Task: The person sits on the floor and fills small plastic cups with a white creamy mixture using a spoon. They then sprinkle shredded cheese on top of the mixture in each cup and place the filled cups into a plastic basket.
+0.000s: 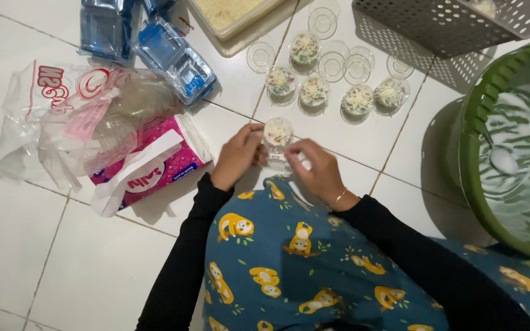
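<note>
Both arms, in black sleeves, reach forward and converge on the cup (pixel 277 133). Left hand (pixel 238 156) grips its left side; right hand (pixel 318 168), fingers curled, pinches its right.

The scene is bright and evenly lit from above. The white floor tiles (pixel 26 233) show mild glare. Soft shadows fall left of the green tub (pixel 492 153) and under the grey basket (pixel 449 24). The hands look slightly blurred.
</note>
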